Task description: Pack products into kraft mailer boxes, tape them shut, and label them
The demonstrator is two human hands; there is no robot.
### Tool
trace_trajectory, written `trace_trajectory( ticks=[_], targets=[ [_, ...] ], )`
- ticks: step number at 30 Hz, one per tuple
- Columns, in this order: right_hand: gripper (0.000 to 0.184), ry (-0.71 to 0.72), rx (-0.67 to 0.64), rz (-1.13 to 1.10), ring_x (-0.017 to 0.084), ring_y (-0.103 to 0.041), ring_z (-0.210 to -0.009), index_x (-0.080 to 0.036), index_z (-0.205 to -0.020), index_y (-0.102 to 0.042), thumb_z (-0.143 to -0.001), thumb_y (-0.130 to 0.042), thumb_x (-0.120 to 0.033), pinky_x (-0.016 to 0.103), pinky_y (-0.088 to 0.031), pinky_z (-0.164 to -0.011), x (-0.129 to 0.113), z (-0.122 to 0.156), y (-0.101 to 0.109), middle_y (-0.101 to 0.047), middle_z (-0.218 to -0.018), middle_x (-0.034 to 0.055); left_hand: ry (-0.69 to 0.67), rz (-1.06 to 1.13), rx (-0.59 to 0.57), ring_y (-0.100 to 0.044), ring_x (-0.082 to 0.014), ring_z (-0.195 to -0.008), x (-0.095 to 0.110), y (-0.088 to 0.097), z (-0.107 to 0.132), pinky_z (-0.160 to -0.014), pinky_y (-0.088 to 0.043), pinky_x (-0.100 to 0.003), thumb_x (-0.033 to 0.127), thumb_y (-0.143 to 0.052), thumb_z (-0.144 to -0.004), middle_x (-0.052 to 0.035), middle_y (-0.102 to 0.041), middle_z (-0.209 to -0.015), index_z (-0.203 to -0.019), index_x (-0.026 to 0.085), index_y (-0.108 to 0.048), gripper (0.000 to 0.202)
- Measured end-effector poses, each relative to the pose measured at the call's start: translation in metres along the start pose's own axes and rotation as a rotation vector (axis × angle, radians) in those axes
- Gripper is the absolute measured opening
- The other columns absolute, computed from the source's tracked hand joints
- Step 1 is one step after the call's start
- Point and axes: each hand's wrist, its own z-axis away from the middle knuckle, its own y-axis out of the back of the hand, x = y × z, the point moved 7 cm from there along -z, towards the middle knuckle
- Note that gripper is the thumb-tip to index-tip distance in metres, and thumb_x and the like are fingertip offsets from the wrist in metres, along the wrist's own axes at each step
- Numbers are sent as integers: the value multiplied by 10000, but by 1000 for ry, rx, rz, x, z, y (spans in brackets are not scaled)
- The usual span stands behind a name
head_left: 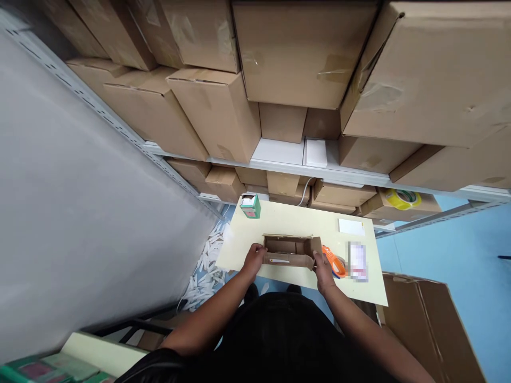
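Observation:
A small open cardboard box (288, 249) sits on the pale yellow table (303, 221), its flaps up and smaller brown items inside. My left hand (253, 258) grips the box's left end, fingers curled round the near flap. My right hand (321, 266) holds the right end the same way. An orange tape dispenser (334, 261) lies just right of the box, touching my right hand's side.
A green and white carton (250, 206) stands at the table's far left corner. A white card (351, 226) and a blurred sheet (356, 260) lie to the right. Shelves stacked with cardboard boxes (303, 58) rise behind. White scraps (207, 266) litter the floor; a large carton (431, 324) stands at the right.

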Motion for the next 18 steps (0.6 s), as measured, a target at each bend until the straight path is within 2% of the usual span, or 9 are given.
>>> trace_trajectory(
  ticks=[1,4,6,9,13,15,18],
  targets=[
    [667,-9,-13,-7,288,-680,-1181,-188,-1387,-549,-904,-491,-644,384,-601,-886,3,-3,1,-683,-1342,121,-6,68,-52,-639,-265,-1000,0,-2,1,-898,-503,-407,388,-608,-782,-65,-686,-1027,-991,209,-603,275],
    [677,-21,-6,-4,311,-706,-1139,-164,-1347,-585,-834,-621,-604,401,-605,-902,12,-8,6,-718,-1283,134,-70,244,-232,-625,-293,-1174,-1,-12,11,-991,-489,-449,275,-659,-683,-105,-664,-1290,-1280,218,-574,606],
    [691,-9,3,30,323,-705,-1140,-155,-1328,-602,-791,-686,-580,411,-596,-931,18,-10,10,-724,-1271,143,-113,263,-274,-576,-308,-1287,-4,-17,20,-1061,-457,-469,227,-682,-646,-110,-614,-1405,-1396,243,-519,767],
    [668,18,-35,106,334,-688,-1171,-146,-1283,-637,-759,-712,-553,417,-570,-976,19,-13,13,-729,-1255,153,-128,196,-188,-508,-302,-1379,-13,-24,32,-1138,-399,-463,226,-696,-657,-101,-561,-1477,-1473,255,-460,851],
    [535,29,-104,346,356,-699,-1134,-150,-1131,-730,-815,-595,-561,406,-557,-920,1,-23,17,-775,-1098,168,-121,162,-43,-544,-274,-1329,-17,-29,48,-1122,-413,-437,328,-668,-758,-116,-582,-1430,-1499,233,-418,788],
    [520,53,-121,484,372,-720,-1052,-143,-1060,-765,-844,-535,-557,409,-550,-841,-15,-26,18,-785,-990,182,-132,124,21,-560,-267,-1295,-15,-24,58,-1098,-429,-420,392,-664,-801,-125,-583,-1411,-1506,223,-410,768],
    [514,80,-171,630,372,-738,-886,-124,-941,-798,-866,-482,-522,402,-521,-733,-38,-23,13,-776,-856,198,-93,50,90,-612,-250,-1177,-15,-6,76,-1037,-465,-399,484,-646,-847,-123,-604,-1335,-1489,217,-439,725]
  ],
)
